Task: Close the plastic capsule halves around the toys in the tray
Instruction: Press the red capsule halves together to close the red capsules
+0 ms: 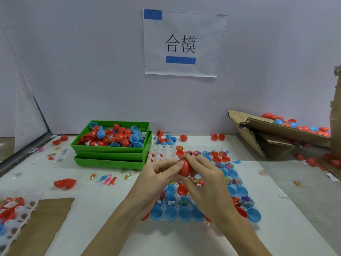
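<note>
Both my left hand (158, 174) and right hand (204, 174) pinch a red egg-shaped plastic capsule (185, 169) over the white tray (156, 156), pressing halves shut; next I'd judge it needs setting aside

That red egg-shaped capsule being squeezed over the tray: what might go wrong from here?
1. Both hands, left and right, pinch the red egg-shaped plastic capsule at its ends; if the halves are misaligned it may not snap shut, or could pop free.
2. The forearms hover just above the white tray of open blue and red capsule halves; a dip could knock the small toys out.
</note>
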Demonstrator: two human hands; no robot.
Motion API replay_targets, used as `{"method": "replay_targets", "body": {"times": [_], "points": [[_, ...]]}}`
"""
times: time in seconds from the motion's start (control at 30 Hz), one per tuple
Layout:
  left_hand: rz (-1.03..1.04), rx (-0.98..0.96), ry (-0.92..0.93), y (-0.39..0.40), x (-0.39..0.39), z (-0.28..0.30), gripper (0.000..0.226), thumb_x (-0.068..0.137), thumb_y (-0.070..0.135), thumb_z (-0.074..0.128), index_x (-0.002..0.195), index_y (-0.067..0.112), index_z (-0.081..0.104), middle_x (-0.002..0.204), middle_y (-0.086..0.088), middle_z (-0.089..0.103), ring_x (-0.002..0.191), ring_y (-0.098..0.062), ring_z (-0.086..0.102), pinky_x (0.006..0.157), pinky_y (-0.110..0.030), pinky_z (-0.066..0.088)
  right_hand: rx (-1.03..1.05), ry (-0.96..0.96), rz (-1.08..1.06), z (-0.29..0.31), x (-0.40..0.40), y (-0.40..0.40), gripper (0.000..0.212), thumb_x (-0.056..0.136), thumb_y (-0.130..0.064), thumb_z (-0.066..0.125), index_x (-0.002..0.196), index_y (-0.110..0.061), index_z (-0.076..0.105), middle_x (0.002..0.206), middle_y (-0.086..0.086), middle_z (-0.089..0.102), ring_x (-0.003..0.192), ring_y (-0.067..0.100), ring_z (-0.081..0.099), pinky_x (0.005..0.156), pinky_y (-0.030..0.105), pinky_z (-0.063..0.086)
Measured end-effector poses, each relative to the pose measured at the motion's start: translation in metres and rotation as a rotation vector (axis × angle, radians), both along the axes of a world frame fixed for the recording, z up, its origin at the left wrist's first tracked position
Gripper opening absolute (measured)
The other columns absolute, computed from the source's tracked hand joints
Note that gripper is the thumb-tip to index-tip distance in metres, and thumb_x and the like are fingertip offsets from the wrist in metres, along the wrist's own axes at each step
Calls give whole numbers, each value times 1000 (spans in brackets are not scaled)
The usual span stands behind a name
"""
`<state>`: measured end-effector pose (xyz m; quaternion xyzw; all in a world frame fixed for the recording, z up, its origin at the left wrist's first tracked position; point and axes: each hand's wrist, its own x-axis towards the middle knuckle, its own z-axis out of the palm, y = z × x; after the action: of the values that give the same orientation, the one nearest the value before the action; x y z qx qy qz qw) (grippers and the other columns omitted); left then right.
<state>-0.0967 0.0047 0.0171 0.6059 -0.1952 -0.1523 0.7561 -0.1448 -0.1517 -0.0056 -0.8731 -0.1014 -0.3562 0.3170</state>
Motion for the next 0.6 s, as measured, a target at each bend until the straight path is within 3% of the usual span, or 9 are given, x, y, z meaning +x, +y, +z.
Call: {"method": "replay_targets", "body": {"times": [0.1, 0.2, 0.37, 0.6], "points": [[30, 77, -64, -2, -1, -1, 32, 80, 48, 83, 108, 33, 81, 110, 0, 80, 109, -16, 74, 92, -25, 59, -51, -44, -32, 2, 1, -1, 54, 80, -23, 86, 131, -17, 68, 110, -3, 66, 94, 6, 61, 88, 14, 53], [10, 0, 10, -2, 1, -1, 37, 77, 41, 89, 110, 28, 81, 111, -11, 79, 109, -26, 75, 90, -28, 60, -81, -44, -34, 4, 1, -2, 62, 81, -28, 84, 139, -22, 63, 117, 0, 60, 105, 8, 55, 94, 14, 50], [-144, -199, 159, 2, 2, 1, 47, 84, 28, 82, 123, 5, 72, 122, -27, 72, 110, -34, 74, 89, -29, 59, 158, 39, 152, 6, 1, -3, 64, 87, -20, 80, 145, -28, 54, 135, -13, 59, 126, 2, 55, 106, 19, 46], [-199, -263, 153, 2, 0, 0, 43, 89, 27, 78, 124, 3, 70, 125, -30, 69, 113, -32, 72, 95, -32, 57, 249, 11, 211, 10, -5, 0, 58, 87, -11, 78, 135, -36, 56, 126, -25, 64, 120, -3, 60, 100, 14, 49]]}}
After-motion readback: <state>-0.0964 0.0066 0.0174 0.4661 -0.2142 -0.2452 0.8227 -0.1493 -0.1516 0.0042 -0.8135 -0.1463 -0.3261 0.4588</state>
